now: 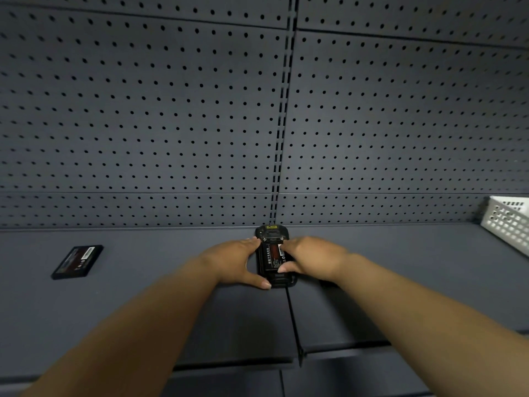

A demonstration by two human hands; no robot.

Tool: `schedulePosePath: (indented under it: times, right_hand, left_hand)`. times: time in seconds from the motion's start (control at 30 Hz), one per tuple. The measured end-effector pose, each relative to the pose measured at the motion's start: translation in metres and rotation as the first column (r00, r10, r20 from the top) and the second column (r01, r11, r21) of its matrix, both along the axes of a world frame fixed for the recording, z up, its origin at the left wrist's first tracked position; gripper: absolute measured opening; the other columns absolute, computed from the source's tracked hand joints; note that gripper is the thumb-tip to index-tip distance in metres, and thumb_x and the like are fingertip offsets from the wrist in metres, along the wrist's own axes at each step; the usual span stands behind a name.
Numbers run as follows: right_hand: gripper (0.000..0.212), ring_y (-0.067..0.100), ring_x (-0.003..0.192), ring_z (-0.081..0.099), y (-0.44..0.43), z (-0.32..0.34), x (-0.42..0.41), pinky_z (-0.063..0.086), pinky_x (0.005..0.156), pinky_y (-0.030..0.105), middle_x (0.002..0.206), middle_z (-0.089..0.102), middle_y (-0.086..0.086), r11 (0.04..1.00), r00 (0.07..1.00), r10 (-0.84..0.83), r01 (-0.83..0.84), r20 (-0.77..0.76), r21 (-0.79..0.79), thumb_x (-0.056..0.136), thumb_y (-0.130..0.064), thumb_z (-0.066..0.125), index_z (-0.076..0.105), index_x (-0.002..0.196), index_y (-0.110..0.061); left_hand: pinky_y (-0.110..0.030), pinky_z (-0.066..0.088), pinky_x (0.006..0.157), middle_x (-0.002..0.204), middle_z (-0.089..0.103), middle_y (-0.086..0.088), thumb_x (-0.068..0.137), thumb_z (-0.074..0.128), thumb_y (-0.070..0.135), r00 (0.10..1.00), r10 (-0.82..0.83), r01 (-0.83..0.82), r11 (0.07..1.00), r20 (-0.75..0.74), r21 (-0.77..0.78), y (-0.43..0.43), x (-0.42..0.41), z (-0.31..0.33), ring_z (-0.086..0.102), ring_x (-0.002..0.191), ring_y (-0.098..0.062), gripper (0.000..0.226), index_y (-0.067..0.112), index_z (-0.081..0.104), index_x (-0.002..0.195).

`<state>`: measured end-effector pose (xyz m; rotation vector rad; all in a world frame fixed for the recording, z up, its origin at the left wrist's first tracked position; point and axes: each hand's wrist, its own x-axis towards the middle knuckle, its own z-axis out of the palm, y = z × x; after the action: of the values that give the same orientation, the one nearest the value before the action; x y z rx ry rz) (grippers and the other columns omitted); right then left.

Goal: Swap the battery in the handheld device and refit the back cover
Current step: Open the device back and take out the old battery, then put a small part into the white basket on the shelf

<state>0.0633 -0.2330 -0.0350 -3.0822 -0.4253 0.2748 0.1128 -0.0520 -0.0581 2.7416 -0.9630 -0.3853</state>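
Observation:
A black handheld device (269,234) lies face down on the dark grey shelf (143,296), close to the pegboard wall. Its back is uncovered and a black battery (273,257) with a red and white label sits in the bay. My left hand (237,262) clasps the device's left side, thumb at its near end. My right hand (309,257) rests on the right side, with fingertips on the battery. A second black battery (78,261) lies flat on the shelf far to the left. No back cover shows.
A white perforated plastic basket (508,223) stands at the far right of the shelf. The grey pegboard wall (171,110) rises directly behind the device. A seam between two shelf panels (293,322) runs toward me from under the device.

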Motion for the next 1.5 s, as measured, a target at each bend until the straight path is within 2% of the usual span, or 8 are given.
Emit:
schedulePosePath:
  times: [0.27, 0.47, 0.63, 0.8, 1.0, 1.13, 1.33, 1.5]
  right_hand:
    - [0.043, 0.031, 0.109, 0.057, 0.0, -0.002, -0.013, 0.047, 0.089, 0.036, 0.125, 0.058, 0.015, 0.994, 0.988, 0.089, -0.08, 0.122, -0.081, 0.101, -0.036, 0.033, 0.047, 0.127, -0.006]
    - [0.035, 0.026, 0.116, 0.056, 0.005, -0.007, -0.017, 0.044, 0.095, 0.03, 0.128, 0.058, 0.011, 0.98, 0.979, -0.021, -0.02, 0.203, 0.198, 0.1, -0.025, 0.04, 0.054, 0.129, -0.01]
    - [0.032, 0.026, 0.112, 0.061, 0.014, -0.008, -0.021, 0.045, 0.095, 0.029, 0.12, 0.066, 0.012, 0.891, 0.919, -0.246, 0.09, 0.307, 0.445, 0.097, -0.025, 0.048, 0.064, 0.121, -0.01]
    - [0.049, 0.021, 0.103, 0.063, 0.03, -0.007, -0.023, 0.048, 0.085, 0.026, 0.114, 0.066, 0.009, 0.778, 0.864, -0.447, 0.248, 0.233, 0.577, 0.079, -0.045, 0.069, 0.065, 0.116, -0.012]
    - [0.051, 0.022, 0.099, 0.062, 0.045, 0.003, -0.017, 0.036, 0.062, 0.022, 0.108, 0.067, 0.01, 0.716, 0.808, -0.571, 0.403, 0.145, 0.57, 0.076, -0.048, 0.071, 0.062, 0.105, -0.007]
    - [0.049, 0.025, 0.097, 0.063, 0.051, 0.008, -0.015, 0.037, 0.062, 0.026, 0.105, 0.067, 0.011, 0.692, 0.787, -0.609, 0.468, 0.096, 0.55, 0.077, -0.046, 0.07, 0.062, 0.104, -0.006]
    - [0.04, 0.023, 0.066, 0.053, 0.054, 0.022, -0.01, 0.028, 0.038, 0.021, 0.062, 0.051, 0.003, 0.642, 0.753, -0.658, 0.541, 0.029, 0.543, 0.079, -0.036, 0.068, 0.045, 0.06, -0.009]
    - [0.044, 0.016, 0.046, 0.041, 0.042, 0.036, -0.013, 0.025, 0.038, 0.022, 0.051, 0.042, 0.001, 0.601, 0.693, -0.718, 0.565, 0.07, 0.566, 0.079, -0.032, 0.066, 0.039, 0.052, -0.011]
  left_hand:
    - [-0.025, 0.013, 0.12, 0.16, 0.011, -0.004, 0.073, 0.067, 0.057, 1.0, 0.005, -0.005, 1.0, 0.002, -0.004, 0.0, -0.002, -0.001, 0.014, 0.148, -0.015, 0.107, 0.012, 0.007, 0.15]
    - [-0.026, 0.013, 0.119, 0.161, 0.011, -0.004, 0.073, 0.066, 0.058, 1.0, 0.009, -0.009, 1.0, -0.013, -0.004, 0.0, -0.003, -0.001, 0.014, 0.148, -0.015, 0.107, 0.012, 0.007, 0.15]
    - [-0.026, 0.013, 0.119, 0.161, 0.01, -0.004, 0.074, 0.066, 0.057, 1.0, 0.013, -0.013, 1.0, -0.01, -0.004, 0.0, -0.005, 0.0, 0.014, 0.148, -0.016, 0.106, 0.013, 0.007, 0.15]
    - [-0.025, 0.013, 0.119, 0.161, 0.011, -0.004, 0.074, 0.066, 0.058, 1.0, 0.015, -0.015, 1.0, -0.009, -0.009, 0.001, -0.005, -0.001, 0.014, 0.148, -0.015, 0.106, 0.013, 0.008, 0.15]
    - [-0.026, 0.016, 0.119, 0.16, 0.014, -0.001, 0.074, 0.067, 0.056, 1.0, 0.007, -0.008, 0.999, -0.011, -0.032, 0.002, -0.006, -0.001, 0.016, 0.147, -0.014, 0.103, 0.016, 0.011, 0.15]
    - [-0.025, 0.017, 0.118, 0.16, 0.016, -0.001, 0.074, 0.068, 0.054, 1.0, -0.003, 0.003, 0.999, -0.016, -0.046, 0.003, -0.007, -0.001, 0.018, 0.146, -0.014, 0.1, 0.019, 0.013, 0.15]
    - [-0.028, 0.022, 0.118, 0.158, 0.022, -0.002, 0.074, 0.066, 0.058, 1.0, -0.01, 0.009, 1.0, -0.007, -0.026, 0.005, -0.006, 0.001, 0.024, 0.145, -0.016, 0.1, 0.02, 0.014, 0.15]
    - [-0.029, 0.033, 0.11, 0.151, 0.037, -0.002, 0.084, 0.055, 0.055, 0.995, -0.039, 0.039, 0.999, 0.096, 0.007, 0.007, -0.013, 0.017, 0.039, 0.136, -0.018, 0.073, 0.022, 0.03, 0.145]
